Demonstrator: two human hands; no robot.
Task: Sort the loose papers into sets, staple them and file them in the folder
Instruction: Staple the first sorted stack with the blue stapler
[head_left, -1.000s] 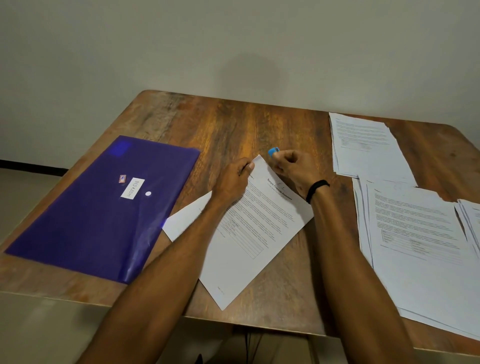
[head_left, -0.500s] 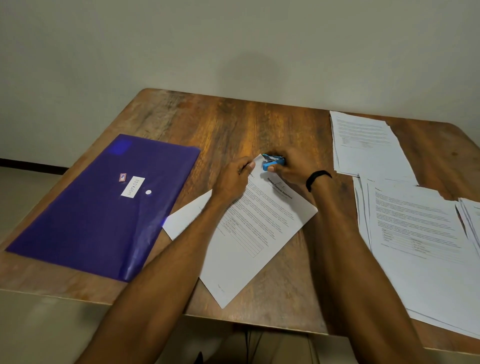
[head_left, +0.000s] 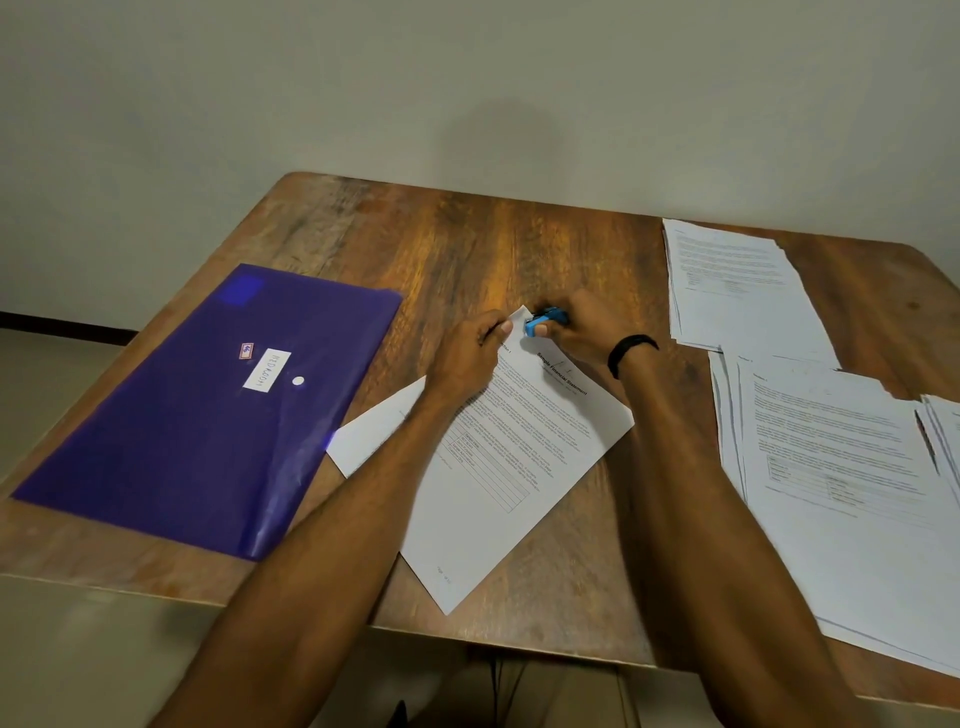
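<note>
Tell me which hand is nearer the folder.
Left. The left hand holds the papers just right of the folder; the right hand grips the stapler farther right.

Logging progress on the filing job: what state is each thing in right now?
Purple folder: closed, flat on the table.
Paper set: flat, stapler at its top corner.
Blue stapler: gripped by the right hand.
Left hand: holds the paper set's corner.
Loose paper piles: fanned, on the right.
</note>
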